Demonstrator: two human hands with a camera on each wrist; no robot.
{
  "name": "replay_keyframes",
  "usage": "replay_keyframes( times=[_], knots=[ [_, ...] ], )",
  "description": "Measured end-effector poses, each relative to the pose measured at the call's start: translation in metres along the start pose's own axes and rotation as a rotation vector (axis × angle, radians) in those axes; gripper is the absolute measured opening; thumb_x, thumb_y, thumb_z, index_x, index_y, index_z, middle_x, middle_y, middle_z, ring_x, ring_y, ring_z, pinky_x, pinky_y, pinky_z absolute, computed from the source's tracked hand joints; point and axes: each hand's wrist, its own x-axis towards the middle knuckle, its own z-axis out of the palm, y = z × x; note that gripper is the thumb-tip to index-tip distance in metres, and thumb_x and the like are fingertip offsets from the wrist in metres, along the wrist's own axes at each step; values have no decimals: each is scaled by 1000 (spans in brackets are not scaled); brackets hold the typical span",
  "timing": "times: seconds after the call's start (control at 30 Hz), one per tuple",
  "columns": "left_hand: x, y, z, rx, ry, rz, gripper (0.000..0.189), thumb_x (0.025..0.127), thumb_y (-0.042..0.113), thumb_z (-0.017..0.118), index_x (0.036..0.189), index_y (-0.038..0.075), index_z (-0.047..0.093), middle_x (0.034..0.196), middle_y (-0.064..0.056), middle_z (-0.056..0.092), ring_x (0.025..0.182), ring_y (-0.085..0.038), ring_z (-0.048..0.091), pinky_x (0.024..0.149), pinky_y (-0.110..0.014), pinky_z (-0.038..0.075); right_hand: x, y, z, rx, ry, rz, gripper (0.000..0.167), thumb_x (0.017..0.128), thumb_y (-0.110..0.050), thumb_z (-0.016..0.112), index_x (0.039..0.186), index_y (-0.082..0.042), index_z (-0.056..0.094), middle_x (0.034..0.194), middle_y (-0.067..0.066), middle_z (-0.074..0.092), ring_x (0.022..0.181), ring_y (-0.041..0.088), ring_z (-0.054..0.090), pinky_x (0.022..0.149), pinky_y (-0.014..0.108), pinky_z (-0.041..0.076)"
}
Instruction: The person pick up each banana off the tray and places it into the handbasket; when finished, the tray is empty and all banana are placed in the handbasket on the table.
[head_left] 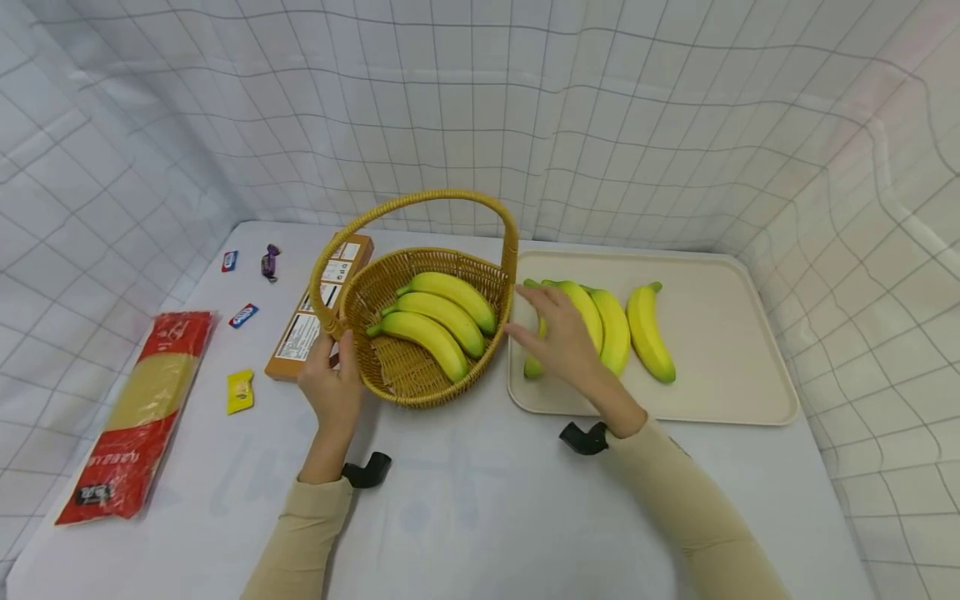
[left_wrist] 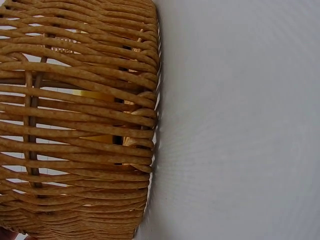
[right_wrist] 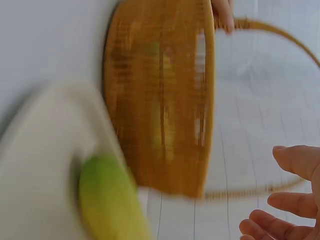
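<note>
Two hands busy: my left hand grips the woven wicker basket rim; my right hand, fingers spread, sits on the yellow-green banana on the beige tray. Risk: a loose grasp could roll it into neighbours.

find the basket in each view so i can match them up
Head: basket centre, left of the tray, left hand on its rim.
Left wrist: its woven wall fills the left half.
Right wrist: blurred, upper centre, handle arching right.
Shared landmark: the white table beside the basket, seen in all three.
</note>
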Motion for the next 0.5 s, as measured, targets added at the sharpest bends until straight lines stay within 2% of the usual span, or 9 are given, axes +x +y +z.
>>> replay_keyframes(
  times=[0.17,0.3,0.4,0.5],
  knots=[
    [0,0,0,2,7,1,23,97,12,58,108,-6,68,101,-19,72,88,-30,68,71,0,42,-26,53,-48,-20,131,137,56,90,-17,71,138,2,51,130,25,54,114,39,53,92,54,49],
    [0,-1,0,0,12,10,23,97,12,58,108,-5,69,99,-19,72,86,-29,67,71,1,41,-48,89,-78,-76,229,225,56,89,-13,71,137,5,50,130,28,53,113,42,54,89,56,48],
    [0,-1,0,1,17,15,23,97,12,59,108,-4,70,98,-19,72,85,-28,67,71,1,41,-61,107,-91,-88,276,283,56,89,-13,71,138,5,49,131,29,53,113,45,54,90,57,48],
    [-1,-2,2,6,20,19,22,97,12,59,107,-4,70,97,-19,73,84,-28,67,70,1,41,-70,116,-99,-77,293,331,58,90,-15,71,139,5,47,132,30,52,114,47,53,91,58,47]
  ],
)
